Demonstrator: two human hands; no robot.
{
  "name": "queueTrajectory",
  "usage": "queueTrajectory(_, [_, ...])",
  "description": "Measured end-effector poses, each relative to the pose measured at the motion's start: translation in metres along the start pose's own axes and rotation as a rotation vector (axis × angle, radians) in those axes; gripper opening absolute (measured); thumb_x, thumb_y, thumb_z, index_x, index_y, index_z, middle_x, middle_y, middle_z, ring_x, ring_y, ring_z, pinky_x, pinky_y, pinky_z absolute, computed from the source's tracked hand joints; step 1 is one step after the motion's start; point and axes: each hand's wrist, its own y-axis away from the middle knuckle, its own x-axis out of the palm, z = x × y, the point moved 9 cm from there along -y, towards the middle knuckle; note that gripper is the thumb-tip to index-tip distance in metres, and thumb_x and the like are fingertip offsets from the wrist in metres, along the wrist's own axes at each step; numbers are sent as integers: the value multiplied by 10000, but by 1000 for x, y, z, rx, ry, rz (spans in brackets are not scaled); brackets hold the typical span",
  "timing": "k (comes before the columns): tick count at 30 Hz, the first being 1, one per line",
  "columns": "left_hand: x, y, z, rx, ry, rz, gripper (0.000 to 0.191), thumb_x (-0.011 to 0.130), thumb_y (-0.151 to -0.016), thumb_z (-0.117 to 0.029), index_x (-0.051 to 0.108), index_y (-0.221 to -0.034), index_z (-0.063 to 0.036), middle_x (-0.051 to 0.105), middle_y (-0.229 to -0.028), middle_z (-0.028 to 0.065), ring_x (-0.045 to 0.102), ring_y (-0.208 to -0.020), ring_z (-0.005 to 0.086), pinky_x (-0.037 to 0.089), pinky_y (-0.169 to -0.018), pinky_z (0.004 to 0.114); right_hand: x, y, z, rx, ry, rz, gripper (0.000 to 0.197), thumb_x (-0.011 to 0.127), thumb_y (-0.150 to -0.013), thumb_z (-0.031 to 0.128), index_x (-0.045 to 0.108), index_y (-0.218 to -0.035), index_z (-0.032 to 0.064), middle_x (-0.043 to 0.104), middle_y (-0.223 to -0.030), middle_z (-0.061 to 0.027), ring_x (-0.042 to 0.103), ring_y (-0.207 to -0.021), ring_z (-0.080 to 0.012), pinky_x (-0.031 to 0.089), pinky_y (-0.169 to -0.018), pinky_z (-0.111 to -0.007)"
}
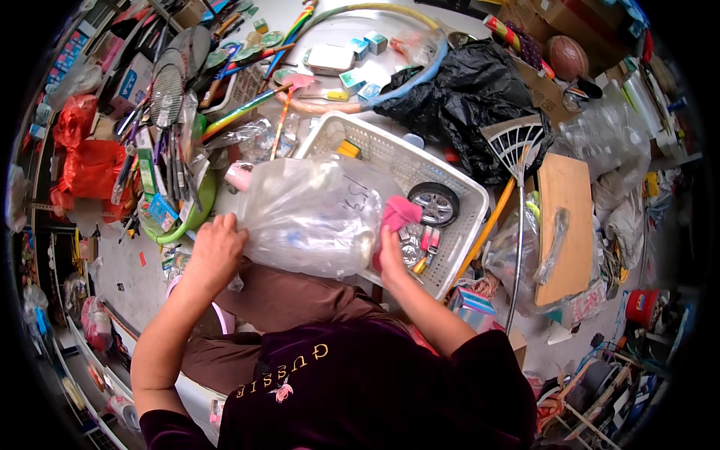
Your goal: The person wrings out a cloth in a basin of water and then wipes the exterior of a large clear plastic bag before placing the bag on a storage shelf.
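A large clear plastic bag (315,219), with handwriting on it and contents too blurred to name, lies across my lap and over part of a white plastic basket (478,208). At the bag's gathered left end, my left hand (218,247) is closed on the plastic. My right hand (392,253) holds a pink cloth (402,212) against the bag's right side. Inside the basket are a black-tyred wheel (433,203), a yellow sponge-like block (349,149) and small items with pink parts. A pink cup-like thing (239,175) sits by the bag's upper left.
Beyond the basket lie a hula hoop (405,87), small boxes (375,42) and a black plastic bag (478,95). Badminton rackets (167,95) and a green basin (205,208) are at left. A rake (520,169) and a wooden board (565,225) stand at right.
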Motion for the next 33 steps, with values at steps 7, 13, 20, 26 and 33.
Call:
queueTrajectory(7, [-36, -16, -3, 38, 263, -111, 128, 607, -625, -100, 554, -736, -63, 480, -799, 117, 516, -797, 273, 438, -651, 368, -40, -81, -26, -72, -131, -156, 624, 340, -897, 510, 329, -1311, 43, 391, -1313, -137, 414, -1180, -265, 342, -976, -364])
queueTrajectory(13, [-64, -13, -14, 254, 254, -325, 131, 598, -655, -119, 531, -760, -78, 502, -1042, 92, 518, -837, 245, 441, -655, 359, -66, -116, -38, 176, -256, -257, 617, 341, -881, 549, 375, -1283, 83, 461, -1245, -131, 494, -1095, -292, 416, -913, -452])
queueTrajectory(20, [-64, -20, -25, 207, 360, -275, 202, 558, -717, -96, 488, -906, -77, 509, -991, 97, 537, -808, 273, 444, -596, 384, -44, -64, -88, 466, -543, -59, 522, 254, -911, 460, 428, -1244, 96, 482, -1254, -101, 469, -1132, -316, 346, -977, -483])
queueTrajectory(26, [-123, -51, -43, 147, 855, -450, 137, 539, -751, -76, 491, -866, -20, 511, -841, 139, 527, -702, 308, 425, -605, 384, -28, -22, -29, 479, -516, 114, 445, 300, -897, 362, 478, -1203, 93, 517, -1216, -106, 474, -1125, -310, 323, -994, -477])
queueTrajectory(33, [-106, -95, -38, -242, 2439, -192, 107, 491, -828, -87, 566, -851, -14, 580, -713, 46, 564, -622, 136, 480, -600, 269, -44, -11, 114, 120, -680, 379, 393, 352, -881, 277, 496, -1166, 48, 547, -1150, -119, 506, -1082, -273, 354, -980, -443])
